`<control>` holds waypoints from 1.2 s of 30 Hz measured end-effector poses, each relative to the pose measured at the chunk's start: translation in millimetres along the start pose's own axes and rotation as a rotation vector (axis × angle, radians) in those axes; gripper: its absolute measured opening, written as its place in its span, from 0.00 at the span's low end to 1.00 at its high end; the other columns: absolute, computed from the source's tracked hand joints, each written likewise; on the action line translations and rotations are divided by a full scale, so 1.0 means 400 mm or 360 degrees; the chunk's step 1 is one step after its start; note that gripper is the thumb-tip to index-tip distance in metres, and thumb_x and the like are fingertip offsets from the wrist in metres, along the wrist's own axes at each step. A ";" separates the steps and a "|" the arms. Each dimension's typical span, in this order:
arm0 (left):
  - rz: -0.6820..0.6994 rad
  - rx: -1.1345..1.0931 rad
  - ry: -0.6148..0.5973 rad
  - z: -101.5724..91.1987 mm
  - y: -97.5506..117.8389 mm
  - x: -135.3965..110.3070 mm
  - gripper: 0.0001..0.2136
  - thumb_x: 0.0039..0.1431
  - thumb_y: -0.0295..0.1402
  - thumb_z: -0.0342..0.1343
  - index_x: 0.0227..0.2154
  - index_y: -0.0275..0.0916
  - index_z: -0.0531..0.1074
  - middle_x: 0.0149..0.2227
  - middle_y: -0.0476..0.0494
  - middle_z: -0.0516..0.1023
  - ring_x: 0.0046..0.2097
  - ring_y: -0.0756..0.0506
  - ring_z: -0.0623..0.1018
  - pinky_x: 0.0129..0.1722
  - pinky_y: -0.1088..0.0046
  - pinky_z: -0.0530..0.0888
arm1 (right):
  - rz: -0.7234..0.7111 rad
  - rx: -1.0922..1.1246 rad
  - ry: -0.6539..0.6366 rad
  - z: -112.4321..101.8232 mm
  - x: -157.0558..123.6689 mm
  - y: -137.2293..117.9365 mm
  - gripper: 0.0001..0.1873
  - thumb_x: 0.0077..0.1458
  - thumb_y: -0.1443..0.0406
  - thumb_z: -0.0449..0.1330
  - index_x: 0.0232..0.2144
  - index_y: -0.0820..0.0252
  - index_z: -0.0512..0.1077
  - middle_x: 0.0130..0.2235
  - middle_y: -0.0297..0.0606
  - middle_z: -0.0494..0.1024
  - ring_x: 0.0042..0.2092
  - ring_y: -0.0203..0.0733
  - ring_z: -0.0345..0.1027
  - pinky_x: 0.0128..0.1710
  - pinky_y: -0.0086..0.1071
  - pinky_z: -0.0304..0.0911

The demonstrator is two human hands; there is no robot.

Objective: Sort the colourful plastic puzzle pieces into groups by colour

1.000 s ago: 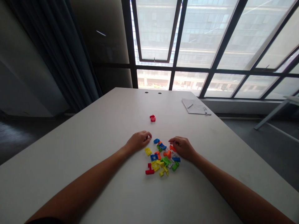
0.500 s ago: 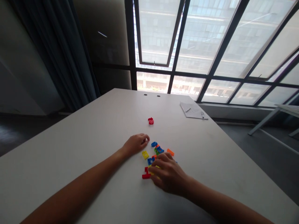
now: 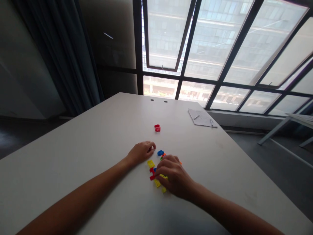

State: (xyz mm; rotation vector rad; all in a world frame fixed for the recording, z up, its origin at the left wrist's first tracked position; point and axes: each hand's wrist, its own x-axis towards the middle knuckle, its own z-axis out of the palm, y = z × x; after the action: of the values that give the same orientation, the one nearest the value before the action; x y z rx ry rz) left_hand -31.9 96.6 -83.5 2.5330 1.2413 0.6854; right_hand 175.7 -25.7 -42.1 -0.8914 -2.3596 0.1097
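Right hand (image 3: pixel 170 172) pinching the red block (image 3: pixel 152 178), left hand (image 3: pixel 142 151) loosely curled around nothing visible, and that block looks light, stiff, smooth, best taken by its narrow middle!

So the right hand (image 3: pixel 172 176) has gone from the right edge of the block pile (image 3: pixel 157 183) to over it, and the red piece (image 3: pixel 152 178) has shifted up close beside a yellow block (image 3: pixel 151 164).
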 end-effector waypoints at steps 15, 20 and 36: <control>0.0039 0.0084 -0.0029 0.006 -0.010 0.003 0.05 0.62 0.33 0.53 0.38 0.46 0.73 0.33 0.49 0.77 0.32 0.47 0.75 0.32 0.72 0.65 | 0.0708 -0.0692 -0.0108 0.095 0.229 0.426 0.13 0.68 0.63 0.56 0.39 0.55 0.81 0.41 0.43 0.81 0.45 0.45 0.69 0.48 0.39 0.52; 0.0080 0.0135 -0.0004 0.009 -0.008 0.002 0.05 0.65 0.34 0.52 0.38 0.45 0.73 0.32 0.49 0.77 0.33 0.47 0.75 0.32 0.72 0.65 | 0.0691 -0.0731 -0.0072 0.123 0.259 0.444 0.16 0.70 0.63 0.53 0.36 0.58 0.81 0.40 0.44 0.81 0.45 0.46 0.68 0.49 0.41 0.50; 0.0040 0.0124 -0.0085 -0.002 -0.003 0.000 0.08 0.65 0.34 0.50 0.40 0.45 0.74 0.36 0.48 0.79 0.36 0.47 0.76 0.34 0.73 0.67 | 0.0293 -0.0109 0.0233 0.046 0.097 0.426 0.10 0.64 0.67 0.56 0.40 0.58 0.78 0.37 0.40 0.80 0.35 0.39 0.73 0.37 0.30 0.66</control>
State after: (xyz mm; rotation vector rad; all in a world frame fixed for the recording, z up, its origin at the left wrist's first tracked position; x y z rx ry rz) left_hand -33.2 97.4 -83.2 2.6156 1.2435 0.5814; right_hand 240.2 132.3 -84.4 -1.1111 -2.1543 0.0359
